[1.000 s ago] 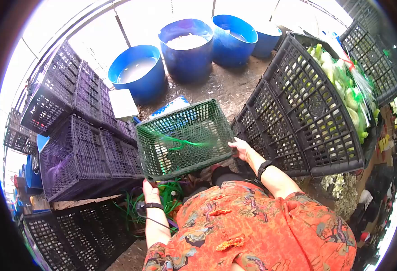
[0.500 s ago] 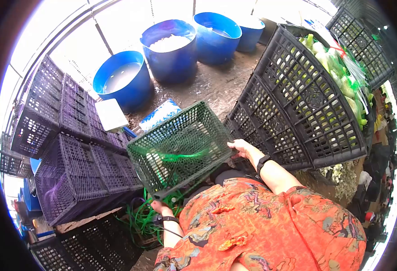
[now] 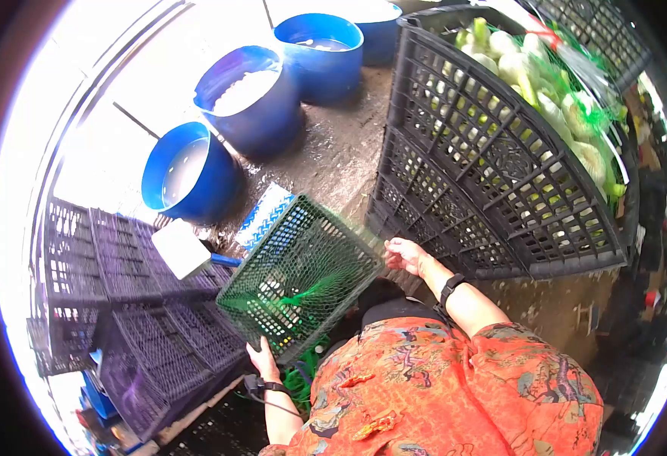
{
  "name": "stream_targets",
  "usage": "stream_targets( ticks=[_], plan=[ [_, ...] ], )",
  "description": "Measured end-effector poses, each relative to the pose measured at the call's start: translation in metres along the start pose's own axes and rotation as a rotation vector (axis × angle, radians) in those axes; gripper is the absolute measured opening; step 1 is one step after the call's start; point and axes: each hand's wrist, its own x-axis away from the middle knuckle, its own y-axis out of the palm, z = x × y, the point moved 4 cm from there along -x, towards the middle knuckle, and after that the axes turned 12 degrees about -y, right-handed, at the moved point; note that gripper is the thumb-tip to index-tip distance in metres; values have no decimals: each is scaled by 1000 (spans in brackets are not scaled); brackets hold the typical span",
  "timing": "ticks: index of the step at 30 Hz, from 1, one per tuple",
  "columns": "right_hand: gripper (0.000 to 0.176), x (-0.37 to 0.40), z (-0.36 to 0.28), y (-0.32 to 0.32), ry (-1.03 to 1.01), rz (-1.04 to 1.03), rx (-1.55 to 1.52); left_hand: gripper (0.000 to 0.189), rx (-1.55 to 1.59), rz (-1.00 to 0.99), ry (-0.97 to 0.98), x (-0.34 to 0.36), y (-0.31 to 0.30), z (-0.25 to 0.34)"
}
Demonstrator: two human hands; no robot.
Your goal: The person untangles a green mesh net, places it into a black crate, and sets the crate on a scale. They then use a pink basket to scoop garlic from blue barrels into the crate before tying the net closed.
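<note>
Purple-netted crates (image 3: 170,346) stood lower left; the left hand (image 3: 266,362) — fingers parted — was at the lower edge of the green crate (image 3: 271,251), mid-frame; the right hand (image 3: 405,255) curled beside its right corner, grip impossible to tell.

In front of you there is a wall (image 3: 113,68), so bright that you cannot tell its material; thin dark bars (image 3: 136,120) show against it. Strong white light fills this side. The brown floor (image 3: 341,156) looks wet and shines in places. Blue tubs (image 3: 269,125) stand on it in a row. Toward your right, the place is darker.
</note>
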Motion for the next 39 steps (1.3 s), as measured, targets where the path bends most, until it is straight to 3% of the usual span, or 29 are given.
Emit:
stream_targets(
  ticks=[3,5,7,9,11,13,14,16,17,18,19,21,22,24,25,27,29,31,33,34,35,37,39],
  plan=[
    [14,0,-6,-8,-139,-90,-106,45,-29,91,-151,-22,0,-38],
    [14,-10,20,-29,-153,-46,-95,45,170,-37,-178,-32,-1,-53],
    [15,-32,44,-37,-106,191,-12,43,232,-172,-263,-29,1,-41],
    [20,-58,60,-29,-99,318,190,40,299,-164,-254,-44,3,-42],
    [30,-69,53,-13,-217,428,591,39,318,-216,-297,-48,-2,-45],
    [34,-58,52,-8,-243,578,542,44,401,-409,-584,-47,2,-54],
    [35,-48,55,-9,-241,654,484,47,390,-480,-634,-44,-1,-55],
    [48,-21,81,-13,127,403,-88,55,408,-583,-637,-23,1,-22],
    [56,6,69,6,299,447,-178,59,427,-622,-621,-14,4,-8],
    [62,21,54,29,347,361,-383,63,391,-612,-589,-11,4,-6],
    [62,21,52,38,307,411,-547,66,355,-601,-557,-7,2,-2],
    [59,25,35,46,207,420,-653,72,370,-585,-518,5,-2,7],
    [59,28,25,51,200,405,-638,71,373,-551,-514,13,-4,16],
    [55,32,-1,64,38,88,-584,66,449,-500,-471,40,-5,50],
    [55,32,-9,74,29,70,-571,63,504,-493,-452,46,-5,52],
    [61,36,-29,99,-113,-4,-217,62,595,-458,-442,62,-1,68],
    [78,69,-61,167,-71,-12,239,56,713,-412,-412,74,11,96],
    [65,56,-29,199,121,-38,218,56,725,-366,-359,75,27,119],
    [51,49,-36,248,70,-72,198,56,794,-344,-315,76,43,152],
    [35,3,-9,236,-33,10,105,55,803,-304,-266,64,52,155],
    [22,-37,5,222,-1,92,-12,54,812,-260,-217,51,62,158],
    [17,-63,-45,252,-29,79,-34,49,813,-284,-183,47,71,210],
    [8,-124,-80,261,-46,59,21,61,589,-382,-324,33,70,234]
  ],
)
